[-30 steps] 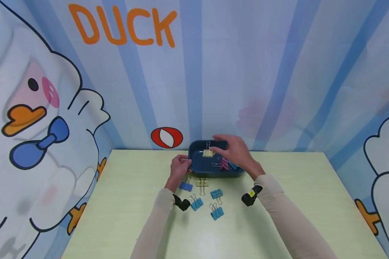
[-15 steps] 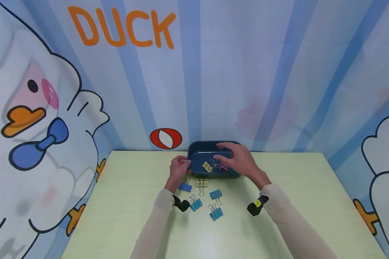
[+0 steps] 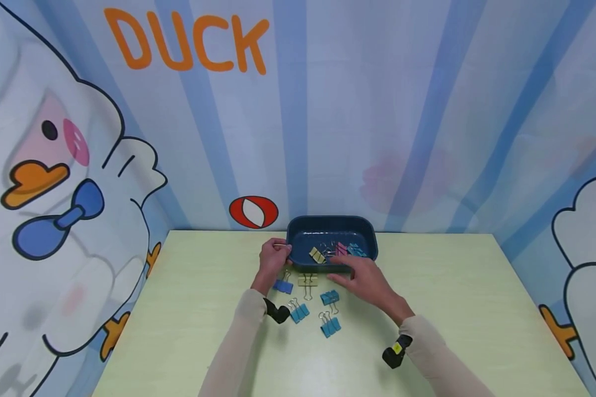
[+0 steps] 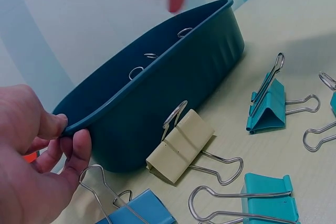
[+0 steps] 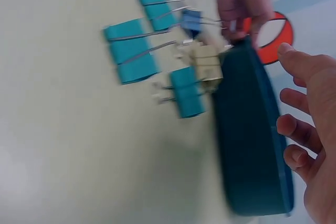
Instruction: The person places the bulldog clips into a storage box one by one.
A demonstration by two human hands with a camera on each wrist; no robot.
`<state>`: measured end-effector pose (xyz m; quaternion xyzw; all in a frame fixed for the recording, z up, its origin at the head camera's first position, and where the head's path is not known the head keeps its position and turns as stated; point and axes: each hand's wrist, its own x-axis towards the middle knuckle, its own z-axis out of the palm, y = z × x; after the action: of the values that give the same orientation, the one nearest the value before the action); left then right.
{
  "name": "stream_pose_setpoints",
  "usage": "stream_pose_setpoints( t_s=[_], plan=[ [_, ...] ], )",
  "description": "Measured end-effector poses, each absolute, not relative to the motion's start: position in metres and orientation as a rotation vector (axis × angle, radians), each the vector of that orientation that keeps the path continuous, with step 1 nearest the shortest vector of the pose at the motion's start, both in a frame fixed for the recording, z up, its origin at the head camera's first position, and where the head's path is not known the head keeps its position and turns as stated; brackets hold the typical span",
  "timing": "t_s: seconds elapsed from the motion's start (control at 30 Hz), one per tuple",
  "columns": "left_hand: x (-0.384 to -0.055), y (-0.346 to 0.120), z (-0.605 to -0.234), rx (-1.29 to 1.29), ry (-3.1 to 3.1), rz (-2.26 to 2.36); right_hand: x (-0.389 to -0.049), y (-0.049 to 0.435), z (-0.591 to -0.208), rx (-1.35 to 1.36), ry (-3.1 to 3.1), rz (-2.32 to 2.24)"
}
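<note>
My left hand [image 3: 272,262] pinches the rim of a dark blue tub [image 4: 142,129] at its left end, thumb on top and fingers beneath. Over the tub's front edge hovers my right hand [image 3: 365,280], fingers apart and holding nothing. Inside the tub lie a yellow binder clip [image 3: 317,255], a pink binder clip [image 3: 341,249] and blue ones [image 3: 356,250], partly overlapping. On the table in front stand another yellow binder clip [image 4: 181,145], close to the tub wall, and a darker blue binder clip [image 4: 137,209] below my left hand.
Three teal binder clips lie nearer on the pale table [image 3: 179,331]: the left clip [image 3: 299,313], the upper right clip [image 3: 329,298] and the lower right clip [image 3: 330,326]. A printed duck curtain [image 3: 328,110] rises directly behind the tub.
The yellow binder clip, upright by my right fingers a second ago, now lies in the tub. My right hand has moved back toward the front, out of the tub. My left hand stays put.
</note>
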<state>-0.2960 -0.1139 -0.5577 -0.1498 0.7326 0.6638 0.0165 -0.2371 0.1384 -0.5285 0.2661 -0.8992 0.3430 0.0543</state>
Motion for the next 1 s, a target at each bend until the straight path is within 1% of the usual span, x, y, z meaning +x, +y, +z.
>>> stream_pose_setpoints(
  t_s=[0.2, 0.37, 0.77, 1.0],
  plan=[
    [-0.297, -0.114, -0.558, -0.471, 2.286, 2.061, -0.228, 0.139, -0.557, 0.788, -2.815, 1.013],
    [-0.296, -0.114, -0.558, -0.480, 2.272, 2.058, -0.224, 0.140, -0.573, 0.825, -2.834, 1.023],
    [-0.296, -0.115, -0.559, -0.475, 2.258, 2.078, -0.211, 0.141, -0.593, 0.907, -2.843, 1.124],
    [-0.294, -0.114, -0.558, -0.457, 2.262, 2.101, -0.203, 0.143, -0.598, 0.951, -2.874, 1.086]
  ],
)
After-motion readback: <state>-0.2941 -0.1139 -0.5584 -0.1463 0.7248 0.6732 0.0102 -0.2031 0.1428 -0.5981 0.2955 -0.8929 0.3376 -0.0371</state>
